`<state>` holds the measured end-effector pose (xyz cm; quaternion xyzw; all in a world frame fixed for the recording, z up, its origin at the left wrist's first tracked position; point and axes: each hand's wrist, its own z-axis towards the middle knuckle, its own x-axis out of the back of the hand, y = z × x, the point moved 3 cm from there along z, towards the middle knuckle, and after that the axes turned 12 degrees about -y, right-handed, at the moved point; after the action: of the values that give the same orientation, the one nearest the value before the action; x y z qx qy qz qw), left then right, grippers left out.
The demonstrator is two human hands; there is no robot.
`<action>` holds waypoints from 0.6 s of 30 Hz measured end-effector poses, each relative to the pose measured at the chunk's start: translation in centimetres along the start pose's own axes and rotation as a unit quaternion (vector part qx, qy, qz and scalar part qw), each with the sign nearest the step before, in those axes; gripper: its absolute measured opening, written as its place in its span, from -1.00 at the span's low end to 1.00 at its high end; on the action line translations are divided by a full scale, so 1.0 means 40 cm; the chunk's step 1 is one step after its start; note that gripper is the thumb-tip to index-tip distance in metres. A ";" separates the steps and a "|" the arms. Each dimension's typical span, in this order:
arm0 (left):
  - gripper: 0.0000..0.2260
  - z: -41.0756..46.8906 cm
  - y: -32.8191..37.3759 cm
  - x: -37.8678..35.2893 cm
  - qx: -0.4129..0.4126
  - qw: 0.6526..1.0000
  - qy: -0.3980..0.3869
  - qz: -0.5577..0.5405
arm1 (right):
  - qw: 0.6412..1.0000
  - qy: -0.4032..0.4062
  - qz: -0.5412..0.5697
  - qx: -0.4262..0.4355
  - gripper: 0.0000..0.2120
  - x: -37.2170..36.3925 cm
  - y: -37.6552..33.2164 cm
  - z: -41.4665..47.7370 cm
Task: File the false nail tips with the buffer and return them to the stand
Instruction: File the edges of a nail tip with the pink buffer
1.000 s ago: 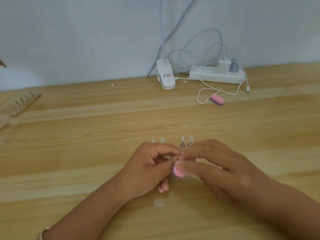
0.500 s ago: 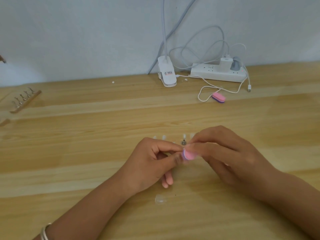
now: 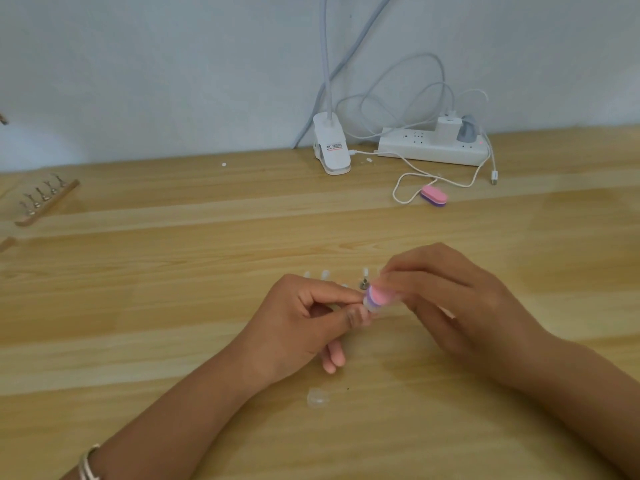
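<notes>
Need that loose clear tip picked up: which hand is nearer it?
Left. The left hand is just beyond the clear tip; the right hand, holding the buffer, is farther back-right.

Light wood-plank table, runs back to wall. Upper centre-right: white pwr strip w/ 2 plugs in, white clip lamp base just left of it, white cable looped in front. Pink/purple spare buffer touching the loop. Left edge: wood stand w/ row of metal clips. Centre: clear nail tips upright in a row, one metal holder visible. Lower centre: loose clear tip lying flat. White speck near wall.
</notes>
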<state>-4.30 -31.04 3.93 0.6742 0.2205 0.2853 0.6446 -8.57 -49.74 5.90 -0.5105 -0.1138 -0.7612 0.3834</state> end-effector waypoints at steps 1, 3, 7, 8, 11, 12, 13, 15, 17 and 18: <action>-0.89 0.000 -0.001 0.002 0.001 1.000 -0.002 0.001 | 1.000 0.002 0.007 0.001 -0.77 -0.003 -0.008 0.002; -0.84 -0.003 -0.004 0.004 0.003 1.000 -0.008 0.005 | 1.000 -0.011 0.012 0.023 -0.74 -0.024 -0.038 0.008; -0.88 -0.003 -0.004 0.001 0.003 1.000 -0.003 0.013 | 0.999 -0.029 -0.004 0.032 -0.74 -0.018 -0.019 0.004; -0.87 -0.003 -0.004 0.000 0.004 1.000 0.001 0.012 | 1.000 -0.024 -0.002 0.016 -0.75 -0.007 -0.002 0.002; -0.86 -0.001 -0.005 -0.001 -0.001 1.000 -0.002 0.009 | 1.000 -0.018 0.007 0.000 -0.75 -0.004 0.005 0.000; -0.85 -0.002 -0.004 -0.001 -0.004 1.000 -0.005 0.008 | 1.000 -0.018 0.012 0.007 -0.74 -0.012 -0.005 0.001; -0.84 -0.003 -0.004 -0.001 -0.007 1.000 -0.005 0.006 | 1.000 -0.019 0.015 0.017 -0.73 -0.019 -0.016 0.002; -0.83 -0.003 -0.003 0.000 -0.008 1.000 -0.006 0.005 | 0.999 -0.023 0.003 0.035 -0.72 -0.023 -0.026 0.001; -0.82 -0.003 -0.003 0.000 -0.006 1.000 -0.004 0.007 | 0.999 -0.027 -0.007 0.029 -0.73 -0.011 -0.012 0.000; -0.83 -0.002 -0.002 0.000 -0.005 1.000 -0.001 0.003 | 1.000 -0.026 -0.008 0.016 -0.74 -0.003 -0.003 -0.002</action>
<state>-4.35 -30.97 3.87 0.6721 0.2163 0.2873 0.6473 -8.67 -49.64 5.77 -0.5225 -0.1401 -0.7492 0.3823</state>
